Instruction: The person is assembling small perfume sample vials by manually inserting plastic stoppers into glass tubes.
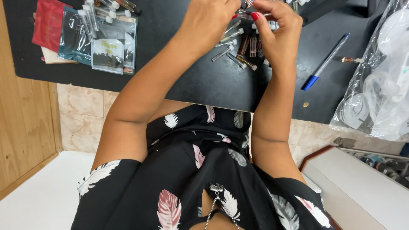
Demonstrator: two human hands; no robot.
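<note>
Both of my hands are raised over a black table (204,85). My left hand (208,21) and my right hand (277,32) meet at the top of the view, and their fingertips pinch a small glass vial (243,13) between them. My right thumb has a red nail. Just under the hands lie several small sample vials (238,49) with clear, amber and dark contents, scattered on the table. How the vial's cap sits is hidden by my fingers.
Clear and dark plastic pouches (100,40) with more vials on top and a red packet (49,21) lie at the far left. A blue pen (326,61), a small amber vial (351,60) and a crumpled clear bag (379,85) lie on the right. There is a wooden panel (21,127) on the left.
</note>
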